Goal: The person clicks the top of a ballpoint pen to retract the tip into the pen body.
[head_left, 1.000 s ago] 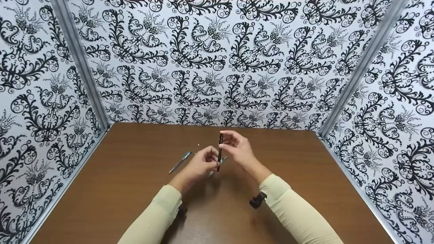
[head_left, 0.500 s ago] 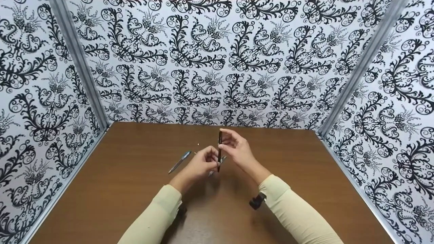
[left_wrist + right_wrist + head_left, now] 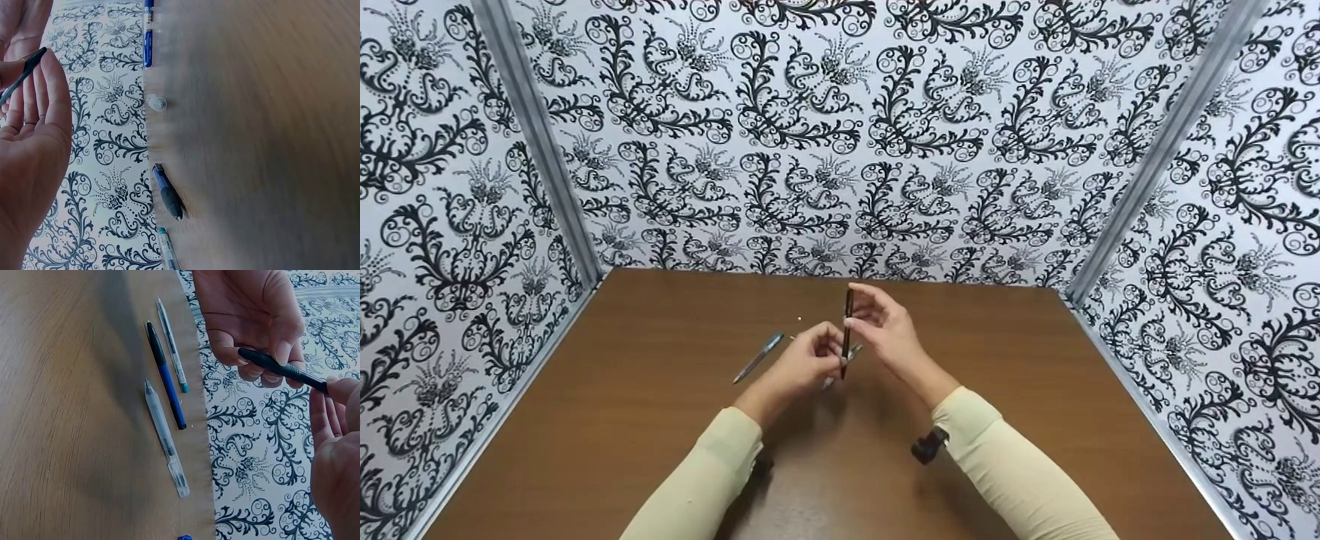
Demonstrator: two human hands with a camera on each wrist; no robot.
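Note:
Both hands hold one slim black pen (image 3: 848, 304) over the middle of the table, almost upright in the head view. My right hand (image 3: 889, 331) pinches its upper part between thumb and fingers. Lower down, my left hand (image 3: 812, 358) pinches the pen near its bottom end. The right wrist view shows the tapered end of the black pen (image 3: 256, 358) under the left thumb, with the right thumb and fingers at the other end. In the left wrist view, the black pen (image 3: 29, 66) slants across the fingers.
On the brown table (image 3: 960, 465) lie a clear pen with a teal end (image 3: 757, 360), a blue-and-black pen (image 3: 163, 377) and a clear white pen (image 3: 164, 430). Another blue pen (image 3: 148, 48) and a small clear round piece (image 3: 158, 103) lie there. Patterned walls (image 3: 840, 150) enclose the table.

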